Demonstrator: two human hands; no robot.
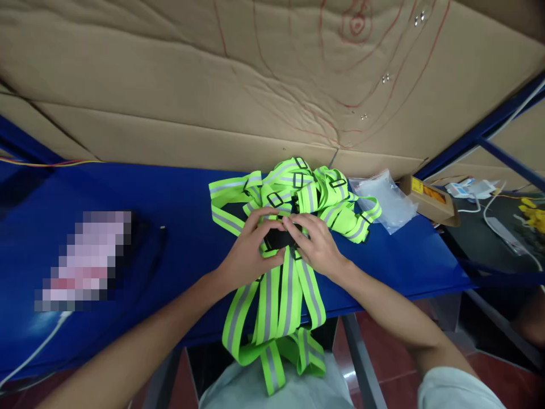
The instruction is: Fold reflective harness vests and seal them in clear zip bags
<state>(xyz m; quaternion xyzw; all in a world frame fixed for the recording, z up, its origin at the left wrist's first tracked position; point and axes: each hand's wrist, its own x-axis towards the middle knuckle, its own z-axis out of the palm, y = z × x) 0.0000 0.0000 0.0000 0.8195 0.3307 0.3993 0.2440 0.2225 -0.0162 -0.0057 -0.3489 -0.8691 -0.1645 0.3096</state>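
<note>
A bundle of neon-green straps with grey reflective stripes [293, 193] lies on the blue table [179, 204], with its long ends [276, 318] hanging over the near edge. My left hand [249, 250] and my right hand [315, 241] meet at the middle of the bundle. Both pinch a black patch [279, 238] on the straps, with the fingers curled around it. Black plastic buckles [298, 180] sit on the far loops.
A large cardboard sheet [238, 85] with red pen lines stands behind the table. A clear plastic bag [385, 199] and a small cardboard box [430, 199] lie at the right. A blurred-out object [87, 261] sits at the left. A white cable [29, 355] runs off the near-left edge.
</note>
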